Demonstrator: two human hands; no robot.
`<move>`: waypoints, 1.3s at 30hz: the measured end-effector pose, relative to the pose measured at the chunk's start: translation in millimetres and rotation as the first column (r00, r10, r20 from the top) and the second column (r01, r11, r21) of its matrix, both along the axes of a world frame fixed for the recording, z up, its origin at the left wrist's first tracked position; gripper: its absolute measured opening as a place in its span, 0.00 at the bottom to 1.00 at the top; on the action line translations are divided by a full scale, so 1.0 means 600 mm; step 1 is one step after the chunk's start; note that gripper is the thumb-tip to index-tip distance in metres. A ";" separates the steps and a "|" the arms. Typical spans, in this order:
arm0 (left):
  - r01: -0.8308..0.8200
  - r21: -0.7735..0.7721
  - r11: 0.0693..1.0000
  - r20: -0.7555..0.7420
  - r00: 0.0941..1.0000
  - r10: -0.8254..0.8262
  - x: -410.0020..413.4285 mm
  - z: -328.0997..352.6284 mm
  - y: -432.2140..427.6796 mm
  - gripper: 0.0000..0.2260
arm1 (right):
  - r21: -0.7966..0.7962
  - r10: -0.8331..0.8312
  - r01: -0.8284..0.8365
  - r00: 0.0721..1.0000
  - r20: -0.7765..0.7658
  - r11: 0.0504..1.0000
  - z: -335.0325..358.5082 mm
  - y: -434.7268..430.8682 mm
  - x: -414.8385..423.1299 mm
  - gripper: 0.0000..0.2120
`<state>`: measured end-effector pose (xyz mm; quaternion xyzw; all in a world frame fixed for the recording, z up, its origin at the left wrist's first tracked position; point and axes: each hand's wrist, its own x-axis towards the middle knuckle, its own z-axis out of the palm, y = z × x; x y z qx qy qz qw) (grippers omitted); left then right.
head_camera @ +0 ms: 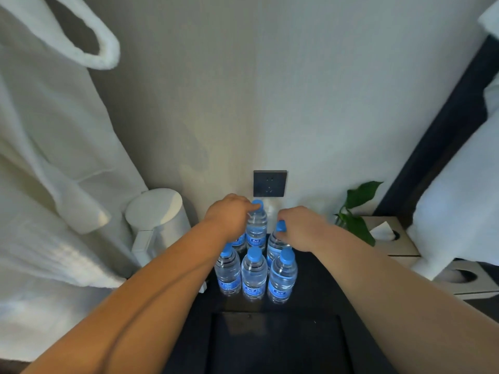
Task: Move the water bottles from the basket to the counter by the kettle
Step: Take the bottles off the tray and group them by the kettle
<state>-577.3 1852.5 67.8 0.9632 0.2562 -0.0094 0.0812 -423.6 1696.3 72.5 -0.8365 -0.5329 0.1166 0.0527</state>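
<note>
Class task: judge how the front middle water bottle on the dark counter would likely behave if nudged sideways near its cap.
The front middle bottle looks tall and narrow, so a push up high would probably tip it. It appears full, so likely heavy for its size. Neighbouring bottles stand close, so it would probably knock into them.

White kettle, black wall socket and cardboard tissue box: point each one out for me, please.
White plastic kettle (158, 211), head view, on its rounded body.
Black square wall socket (269, 183), head view, on the faceplate's middle.
Brown cardboard tissue box (397, 245), head view, on its top panel beside the opening.
</note>
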 end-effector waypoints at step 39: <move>-0.021 -0.005 1.000 0.042 0.999 0.021 0.010 -0.005 0.001 0.15 | -0.037 -0.084 0.087 0.994 0.072 0.996 -0.003 0.073 0.031 0.17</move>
